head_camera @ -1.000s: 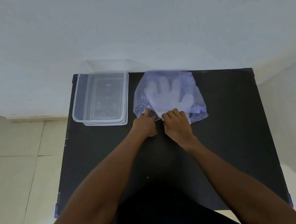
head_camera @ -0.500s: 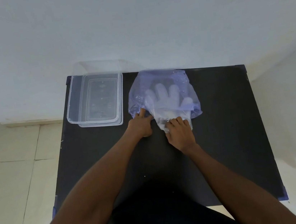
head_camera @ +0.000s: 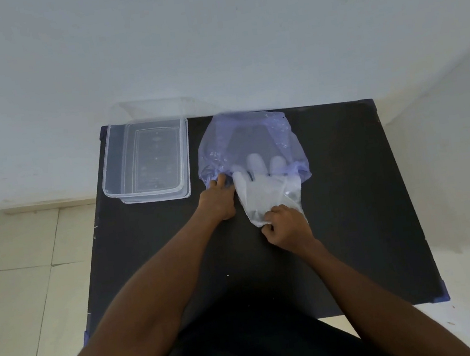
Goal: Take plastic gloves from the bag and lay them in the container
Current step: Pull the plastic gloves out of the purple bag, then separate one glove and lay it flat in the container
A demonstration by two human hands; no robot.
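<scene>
A thin bluish plastic bag (head_camera: 248, 137) lies at the back middle of the black table (head_camera: 349, 192). Clear plastic gloves (head_camera: 262, 192) stick halfway out of its near opening, their finger ends still inside the bag. My right hand (head_camera: 286, 225) pinches the gloves' cuff end, closer to me than the bag. My left hand (head_camera: 218, 199) presses down on the bag's near left edge. A clear rectangular container (head_camera: 147, 159) stands empty at the table's back left, resting on its lid.
The table stands against a white wall (head_camera: 210, 46), which meets its far edge. Pale floor tiles (head_camera: 17, 281) lie to the left, beyond the table's left edge. The right half of the table is bare black surface.
My right hand has pulled the gloves toward me, partly out of the bag. My left hand has stayed on the bag's edge. The camera view has shifted slightly.
</scene>
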